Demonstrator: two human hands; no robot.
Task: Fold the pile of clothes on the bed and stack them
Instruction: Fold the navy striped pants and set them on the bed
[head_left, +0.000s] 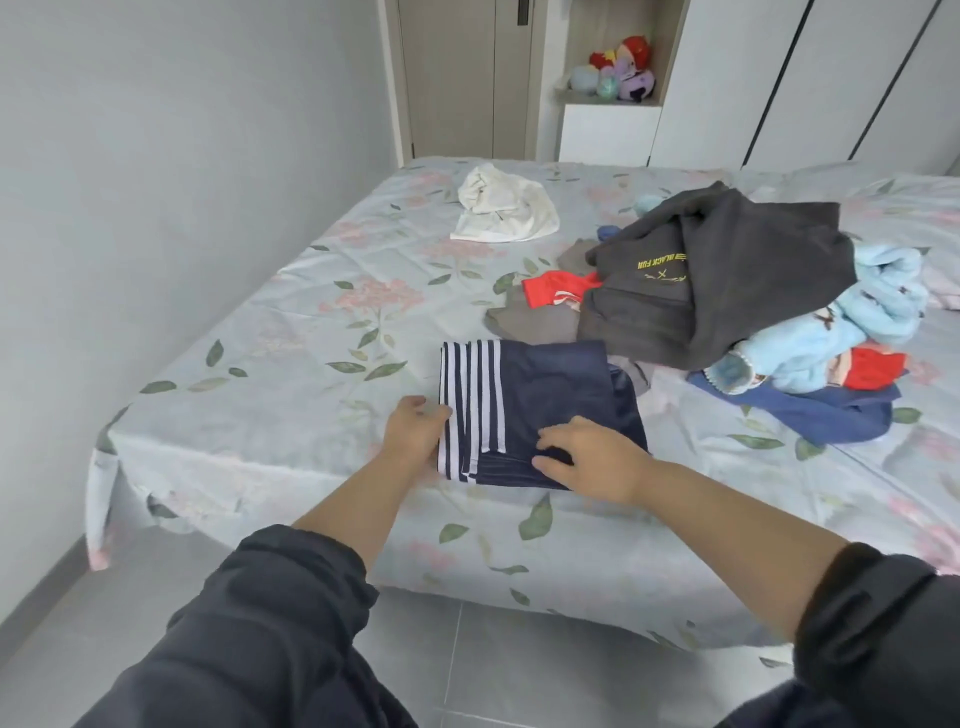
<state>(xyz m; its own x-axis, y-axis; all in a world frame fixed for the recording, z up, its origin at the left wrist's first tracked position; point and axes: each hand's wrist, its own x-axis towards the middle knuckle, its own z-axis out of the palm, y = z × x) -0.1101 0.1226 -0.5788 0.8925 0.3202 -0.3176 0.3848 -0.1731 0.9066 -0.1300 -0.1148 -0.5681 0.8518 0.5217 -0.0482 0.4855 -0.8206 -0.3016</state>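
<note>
A folded navy garment with white stripes (540, 395) lies near the front edge of the bed (270, 374). My left hand (413, 431) holds its left striped edge, thumb on top and fingers tucked under the cloth. My right hand (584, 457) rests flat on its lower right part, fingers spread. To the right sits an unfolded pile: a dark grey hoodie (727, 275) on top, a light blue fleece piece (841, 332), a blue garment (821, 415), red pieces (556, 288) and a grey garment (540, 322).
A crumpled white garment (501, 208) lies alone toward the far side of the bed. A wall runs along the left. Beyond the bed stand a door, a shelf with plush toys (621, 70) and white wardrobes. Grey tiled floor lies below me.
</note>
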